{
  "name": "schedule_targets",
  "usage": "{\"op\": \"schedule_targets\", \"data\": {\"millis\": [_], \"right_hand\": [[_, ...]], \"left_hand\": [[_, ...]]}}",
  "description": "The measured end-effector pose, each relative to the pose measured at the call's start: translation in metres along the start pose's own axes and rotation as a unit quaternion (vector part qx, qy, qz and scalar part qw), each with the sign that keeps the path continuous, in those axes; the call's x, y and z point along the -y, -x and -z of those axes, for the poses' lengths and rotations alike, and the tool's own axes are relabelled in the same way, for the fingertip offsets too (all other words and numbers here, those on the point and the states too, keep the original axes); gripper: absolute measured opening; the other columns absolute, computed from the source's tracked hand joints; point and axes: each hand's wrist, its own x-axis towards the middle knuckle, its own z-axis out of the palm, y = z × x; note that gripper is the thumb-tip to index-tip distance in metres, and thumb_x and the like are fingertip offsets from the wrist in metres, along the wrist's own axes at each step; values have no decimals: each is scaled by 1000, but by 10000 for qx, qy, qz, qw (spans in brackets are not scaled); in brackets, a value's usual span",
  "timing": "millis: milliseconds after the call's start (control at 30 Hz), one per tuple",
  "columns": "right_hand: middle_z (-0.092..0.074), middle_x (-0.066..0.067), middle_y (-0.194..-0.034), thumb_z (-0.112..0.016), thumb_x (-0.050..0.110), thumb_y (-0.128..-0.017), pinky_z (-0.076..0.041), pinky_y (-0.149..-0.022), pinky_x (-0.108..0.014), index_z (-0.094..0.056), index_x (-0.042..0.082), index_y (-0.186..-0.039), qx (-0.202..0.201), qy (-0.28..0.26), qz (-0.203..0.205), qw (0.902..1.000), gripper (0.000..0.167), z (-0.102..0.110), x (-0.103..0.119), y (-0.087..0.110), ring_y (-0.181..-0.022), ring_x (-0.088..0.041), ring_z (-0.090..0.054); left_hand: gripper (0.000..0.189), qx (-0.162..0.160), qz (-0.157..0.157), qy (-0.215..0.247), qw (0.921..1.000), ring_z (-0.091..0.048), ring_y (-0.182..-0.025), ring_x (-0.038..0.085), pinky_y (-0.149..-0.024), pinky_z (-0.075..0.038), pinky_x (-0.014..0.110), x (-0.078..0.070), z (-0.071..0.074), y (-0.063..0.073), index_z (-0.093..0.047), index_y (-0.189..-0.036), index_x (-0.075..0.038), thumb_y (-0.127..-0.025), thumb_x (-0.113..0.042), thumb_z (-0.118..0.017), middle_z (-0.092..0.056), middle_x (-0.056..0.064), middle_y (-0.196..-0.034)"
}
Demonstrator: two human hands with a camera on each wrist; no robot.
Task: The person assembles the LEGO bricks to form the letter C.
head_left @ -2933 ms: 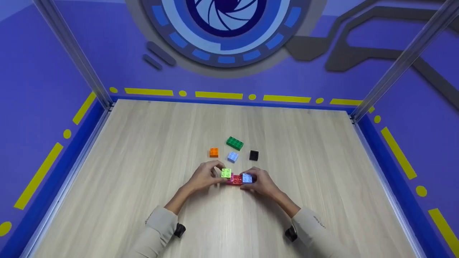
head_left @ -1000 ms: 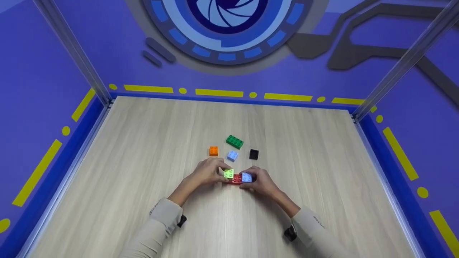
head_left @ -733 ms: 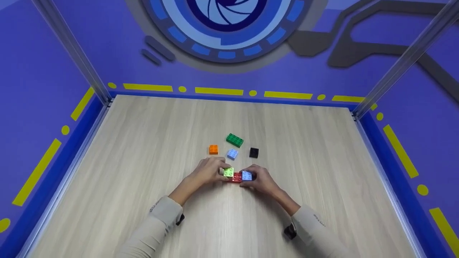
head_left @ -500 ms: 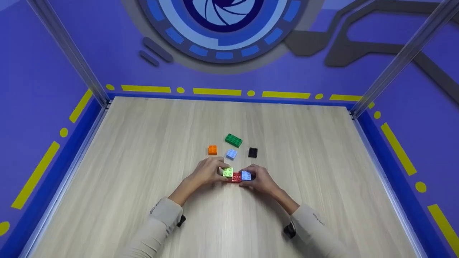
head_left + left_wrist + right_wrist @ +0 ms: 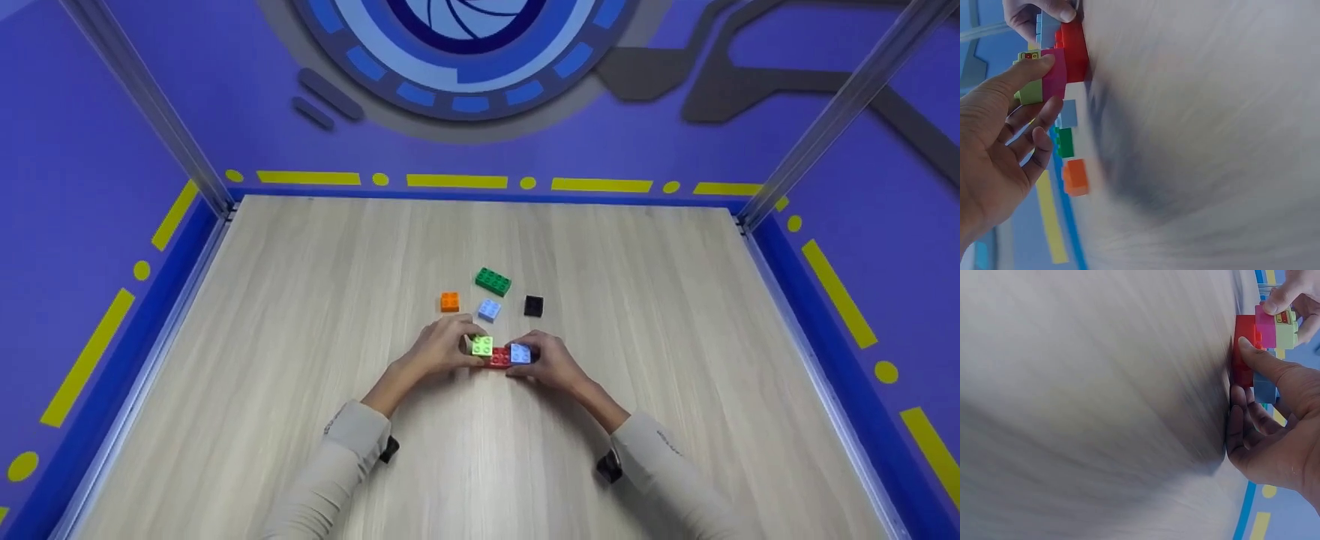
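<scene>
My left hand (image 5: 441,346) pinches a stack of two toy building bricks, a lime green brick (image 5: 482,346) on top of a pink brick (image 5: 1057,79). Its thumb presses the pink side, and the other fingers lie behind. That stack stands at the left end of a red brick (image 5: 499,357), whose middle studs show. On the red brick's right end sits a light blue brick (image 5: 520,353). My right hand (image 5: 553,361) grips this end, thumb on the red side in the right wrist view. A printed pattern marks the lime brick's near face.
Beyond the hands lie an orange brick (image 5: 449,301), a second light blue brick (image 5: 489,310), a long green brick (image 5: 493,281) and a black brick (image 5: 533,306). Blue panels (image 5: 480,161) border the wooden table (image 5: 337,262) at the back and sides.
My left hand has shifted slightly right with the lime brick, closer to the blue one. Pink studs seen beside it earlier are now covered in the head view. My right hand keeps its grip.
</scene>
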Motion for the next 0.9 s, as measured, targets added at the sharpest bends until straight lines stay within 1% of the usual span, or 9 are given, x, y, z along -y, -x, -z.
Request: {"op": "schedule_targets", "data": {"millis": [133,200,367,467,567,667,733,833,900], "right_hand": [[-71,-10,-107,-88,12,-79,-50,-91,-31,-75,4,-115,1,-10,-90,10000,39,4,-1,-1,-98,-17,-61],[-71,-10,-107,-88,12,-78,-50,-91,-31,-76,4,-115,-20,-18,-99,9999,39,4,-2,-1,-98,-18,-61],[-71,-10,-108,-89,12,-78,-49,-90,-30,-76,5,-115,-37,-61,-56,10000,39,-2,-3,0,-99,-18,-62],[-70,-10,-108,-88,13,-79,-49,-88,-28,-76,4,-115,-18,-135,-43,9999,39,-7,-2,1,-99,-19,-62],[-70,-11,-109,-87,13,-80,-50,-89,-29,-75,5,-116,-50,-204,-46,9998,38,-9,-2,2,-100,-19,-62],[-70,-10,-109,-87,13,-80,-50,-89,-29,-75,5,-116,-98,-205,-51,9997,38,-8,-2,1,-100,-19,-61],[-70,-10,-109,-87,13,-80,-50,-89,-29,-75,5,-116,-91,-170,-86,9998,38,-7,-2,1,-100,-18,-61],[-70,-10,-108,-87,12,-80,-49,-86,-25,-75,4,-115,-128,-157,-89,9998,38,-6,-2,2,-98,-17,-60],[-70,-10,-108,-87,11,-80,-48,-85,-24,-75,4,-115,-172,-176,-70,9997,38,-5,-1,2,-97,-16,-60]], "left_hand": [[35,-101,-220,560,9981,-63,-87,19,-73,-47,24,10,-4,-2,-75,-113,-12,-82,-22,-87,-69,3,-99],[36,-88,-239,759,9968,-62,-88,17,-74,-47,23,13,-5,-3,-75,-114,-13,-81,-24,-87,-69,4,-100],[47,-42,-150,739,9971,-60,-90,13,-78,-47,25,18,-2,-1,-75,-119,-18,-81,-43,-86,-72,1,-106],[49,-248,-92,830,9962,-63,-89,12,-77,-50,26,21,-1,-1,-73,-124,-15,-88,-47,-78,-73,2,-108],[43,-665,-113,1176,9908,-67,-80,15,-69,-52,24,26,1,-9,-70,-127,-7,-96,-36,-71,-73,8,-109],[37,-999,-148,1356,9856,-70,-78,20,-65,-53,23,30,3,-22,-69,-128,-3,-96,-20,-72,-72,14,-118],[38,-1011,-120,1345,9857,-71,-79,21,-67,-55,24,30,4,-31,-69,-129,-3,-93,-14,-75,-70,15,-125],[42,-843,-4,1363,9871,-73,-79,24,-69,-59,30,28,2,-40,-67,-131,-4,-91,-10,-77,-68,14,-133],[44,-762,45,1272,9889,-73,-88,26,-79,-60,38,26,1,-46,-67,-132,-5,-90,-10,-78,-68,13,-134]]}}
